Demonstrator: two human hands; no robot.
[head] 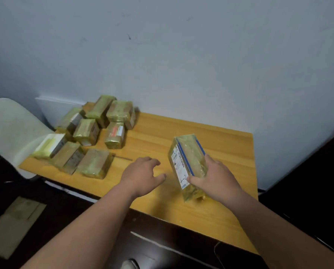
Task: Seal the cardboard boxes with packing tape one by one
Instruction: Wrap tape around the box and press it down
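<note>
While my right hand grips the taped box tilted on the table, my empty left hand hovers with fingers loose; I'd steady it before setting down.

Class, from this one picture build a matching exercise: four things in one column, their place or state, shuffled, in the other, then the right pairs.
Things
1. tape-wrapped box with the blue stripe and white label
2. left hand
3. pile of yellowish tape-wrapped boxes
4. pale moulded chair

Place or state
A. beside the wooden table's left end
B. gripped by the right hand
C. open over the tabletop, holding nothing
D. heaped at the table's far left

Pairs: 1-B, 2-C, 3-D, 4-A
</note>
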